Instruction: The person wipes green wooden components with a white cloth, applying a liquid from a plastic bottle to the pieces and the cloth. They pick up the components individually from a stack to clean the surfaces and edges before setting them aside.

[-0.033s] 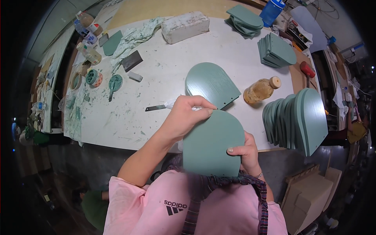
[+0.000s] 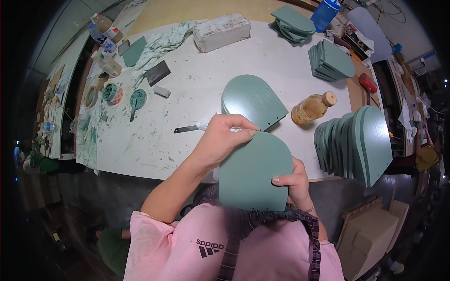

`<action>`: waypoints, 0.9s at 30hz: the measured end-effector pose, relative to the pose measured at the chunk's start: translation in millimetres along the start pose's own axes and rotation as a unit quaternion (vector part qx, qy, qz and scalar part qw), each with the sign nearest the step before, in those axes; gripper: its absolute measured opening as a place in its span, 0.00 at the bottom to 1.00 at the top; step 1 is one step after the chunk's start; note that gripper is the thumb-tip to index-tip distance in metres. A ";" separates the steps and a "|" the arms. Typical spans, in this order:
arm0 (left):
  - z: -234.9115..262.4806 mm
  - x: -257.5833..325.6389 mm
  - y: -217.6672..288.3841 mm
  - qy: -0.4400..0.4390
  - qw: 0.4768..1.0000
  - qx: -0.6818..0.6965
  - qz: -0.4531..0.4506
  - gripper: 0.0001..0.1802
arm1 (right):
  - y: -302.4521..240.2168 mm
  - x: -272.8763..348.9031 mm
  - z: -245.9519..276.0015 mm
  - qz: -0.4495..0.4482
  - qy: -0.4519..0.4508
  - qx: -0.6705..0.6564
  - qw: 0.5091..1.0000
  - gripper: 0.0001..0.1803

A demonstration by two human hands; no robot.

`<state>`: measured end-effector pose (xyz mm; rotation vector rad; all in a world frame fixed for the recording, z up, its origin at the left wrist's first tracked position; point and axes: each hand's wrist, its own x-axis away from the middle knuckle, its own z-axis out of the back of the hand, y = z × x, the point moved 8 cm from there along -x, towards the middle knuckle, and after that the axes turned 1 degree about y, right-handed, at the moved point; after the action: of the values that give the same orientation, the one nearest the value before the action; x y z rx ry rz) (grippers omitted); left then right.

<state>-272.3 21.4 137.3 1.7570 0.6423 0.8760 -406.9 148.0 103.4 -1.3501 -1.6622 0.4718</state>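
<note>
A flat green panel (image 2: 255, 171) with one rounded end is held up in front of my chest, its straight end toward me. My right hand (image 2: 293, 182) grips its right edge, thumb on the face and fingers behind. At the rounded end, my left hand (image 2: 229, 136) pinches the rim between thumb and forefinger; whether anything small lies between them is hidden. Just beyond, a stack of similar panels (image 2: 251, 100) lies on the white worktable (image 2: 136, 152). A dark flat blade (image 2: 186, 129) with a white wrapped end sticks out beside my left hand.
Right of the stack stands a bottle of amber liquid (image 2: 310, 108). A leaning row of green panels (image 2: 354, 145) fills the right edge. Farther back are a whitish block (image 2: 222, 33) and more panels (image 2: 330, 61). Green paste pots (image 2: 112, 93) sit left. Cardboard (image 2: 368, 239) stands below right.
</note>
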 end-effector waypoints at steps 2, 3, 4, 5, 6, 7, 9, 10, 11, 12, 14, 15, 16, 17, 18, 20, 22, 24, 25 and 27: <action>0.6 0.0 -1.0 0.001 1.000 0.008 -0.003 0.10 | -0.4 -1.1 0.2 -0.001 -0.001 -0.001 1.000 0.25; 1.0 -0.1 -0.9 0.001 1.000 0.016 -0.007 0.10 | -0.6 -1.7 0.1 0.000 -0.001 -0.002 1.000 0.25; 1.6 -0.2 -0.6 0.001 1.000 0.016 -0.006 0.10 | -1.1 -2.4 -0.3 -0.001 -0.001 -0.002 1.000 0.25; 1.4 -0.1 0.9 -0.003 1.000 0.016 -0.009 0.10 | -1.8 -3.4 -1.1 -0.003 0.000 -0.004 1.000 0.25; 1.1 -0.4 1.7 -0.008 1.000 0.017 -0.012 0.10 | -2.0 -4.3 -1.3 -0.006 0.000 -0.005 1.000 0.25; 0.7 -1.1 1.4 -0.007 1.000 0.018 -0.012 0.10 | -2.0 -5.0 -0.7 -0.007 0.000 -0.005 1.000 0.25; 2.0 -3.1 -6.2 0.007 0.999 0.031 0.023 0.10 | -0.8 -6.8 0.2 -0.009 -0.008 -0.011 1.000 0.26; 2.2 -4.2 -7.8 0.007 0.999 0.031 0.023 0.10 | -0.2 -7.6 1.4 -0.009 -0.008 -0.011 1.000 0.26; 3.3 -5.2 -9.7 0.012 0.999 0.045 0.023 0.10 | 0.2 -8.3 2.1 -0.010 -0.011 -0.009 1.000 0.26; 4.2 -6.1 -11.0 0.017 0.998 0.058 0.023 0.10 | 0.3 -8.8 2.5 -0.010 -0.013 -0.007 1.000 0.26; 8.9 -6.5 -13.1 0.037 0.995 0.094 0.025 0.10 | 0.4 -10.8 3.8 -0.013 -0.008 -0.006 1.000 0.26; 13.0 -6.2 -14.0 0.057 0.990 0.129 0.027 0.10 | 0.6 -11.9 4.7 -0.016 -0.003 -0.006 1.000 0.27; 15.1 -7.2 -13.7 0.057 0.990 0.129 0.027 0.10 | 0.8 -12.9 4.6 -0.017 -0.002 -0.006 1.000 0.27; 21.4 -8.7 -12.3 0.078 0.990 0.116 0.025 0.10 | 1.2 -14.0 4.5 -0.018 -0.001 -0.010 1.000 0.27; 26.1 -9.1 -11.3 0.099 0.990 0.102 0.024 0.11 | 1.6 -14.6 4.6 -0.019 0.001 -0.014 1.000 0.27; 21.8 -9.9 -6.0 0.087 0.995 0.045 0.000 0.11 | 4.9 -16.9 7.4 -0.023 0.000 -0.020 1.000 0.28; 20.5 -11.2 -3.9 0.076 0.997 -0.013 -0.024 0.11 | 6.1 -18.1 7.4 -0.027 -0.002 -0.025 0.999 0.28; 16.6 -16.0 -16.0 0.014 0.995 -0.098 -0.004 0.12 | 5.9 -18.8 5.2 -0.032 -0.003 -0.030 0.999 0.28; 19.2 -18.3 -19.1 0.014 0.995 -0.097 -0.005 0.12 | 5.0 -19.2 4.7 -0.032 -0.003 -0.030 0.999 0.28; 42.9 -17.3 -11.0 0.129 0.986 -0.087 -0.066 0.11 | -1.3 -22.4 3.4 -0.009 0.000 -0.031 0.999 0.27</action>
<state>-248.1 -12.0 113.5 1.4409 0.8157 1.0432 -410.8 127.9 93.5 -1.3790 -1.7011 0.4126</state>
